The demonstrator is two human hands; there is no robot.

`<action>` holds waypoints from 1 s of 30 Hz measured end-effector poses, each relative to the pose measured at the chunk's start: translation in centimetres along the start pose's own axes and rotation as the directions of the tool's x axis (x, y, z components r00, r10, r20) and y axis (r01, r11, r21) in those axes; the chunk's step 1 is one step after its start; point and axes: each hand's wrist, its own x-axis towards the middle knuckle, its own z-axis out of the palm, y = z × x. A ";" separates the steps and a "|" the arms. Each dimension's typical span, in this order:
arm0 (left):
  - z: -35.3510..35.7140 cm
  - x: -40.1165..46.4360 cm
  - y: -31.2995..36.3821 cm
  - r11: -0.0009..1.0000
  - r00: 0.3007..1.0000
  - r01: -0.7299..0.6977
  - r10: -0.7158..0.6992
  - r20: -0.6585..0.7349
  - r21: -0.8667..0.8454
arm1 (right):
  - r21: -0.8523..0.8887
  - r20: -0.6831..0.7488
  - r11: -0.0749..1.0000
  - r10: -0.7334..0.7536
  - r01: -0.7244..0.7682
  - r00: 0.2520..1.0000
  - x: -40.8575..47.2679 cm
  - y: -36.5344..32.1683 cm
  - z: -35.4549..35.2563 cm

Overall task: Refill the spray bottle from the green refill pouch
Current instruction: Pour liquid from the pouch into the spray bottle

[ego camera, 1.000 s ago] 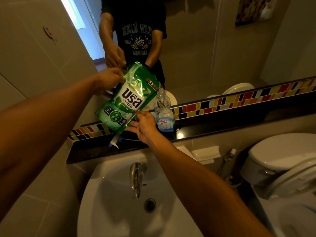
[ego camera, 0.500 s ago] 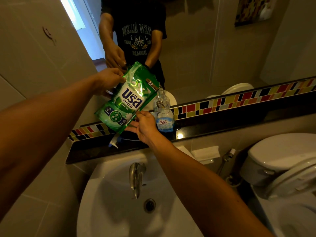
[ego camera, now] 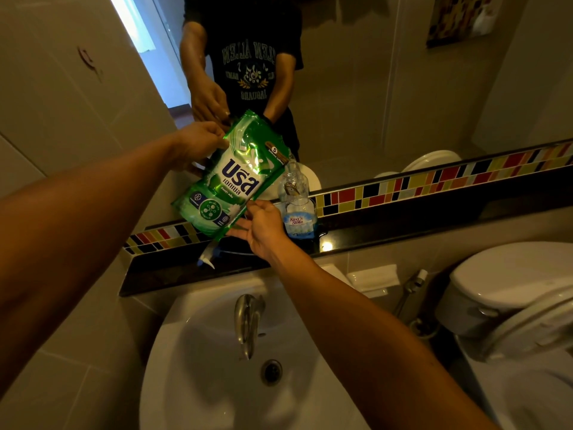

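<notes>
The green refill pouch (ego camera: 231, 178) is tilted, its upper right corner over the open neck of the clear spray bottle (ego camera: 297, 209). The bottle stands upright on the black ledge (ego camera: 387, 231), with a blue label and blue liquid low inside. My left hand (ego camera: 198, 144) grips the pouch's upper left edge. My right hand (ego camera: 263, 226) holds the pouch's lower right edge with thumb and fingers, just left of the bottle. The white and blue spray head (ego camera: 210, 257) lies on the ledge under the pouch.
A white sink (ego camera: 198, 367) with a metal tap (ego camera: 246, 324) sits below the ledge. The toilet (ego camera: 511, 293) stands at the right, its lid raised. A mirror (ego camera: 356, 72) above a strip of coloured tiles (ego camera: 434, 178) reflects the person. A small puddle shines beside the bottle.
</notes>
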 end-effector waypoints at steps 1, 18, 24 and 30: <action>0.0 0.0 0.0 1.000 1.000 0.001 -0.001 0.001 0.002 | 0.000 -0.001 1.000 0.001 -0.001 1.000 0.0 0.0 0.1; 0.0 -0.1 0.1 1.000 1.000 0.001 -0.001 -0.001 0.007 | 0.030 -0.002 0.999 0.012 -0.012 1.000 0.0 -0.1 0.2; -0.1 -0.2 0.1 1.000 1.000 -0.003 0.003 -0.006 0.009 | 0.022 0.001 1.000 0.011 -0.011 1.000 0.0 -0.1 0.2; 0.0 -0.2 0.2 1.000 1.000 0.004 -0.004 -0.004 0.010 | 0.024 -0.002 1.000 0.010 -0.010 1.000 0.0 -0.2 0.2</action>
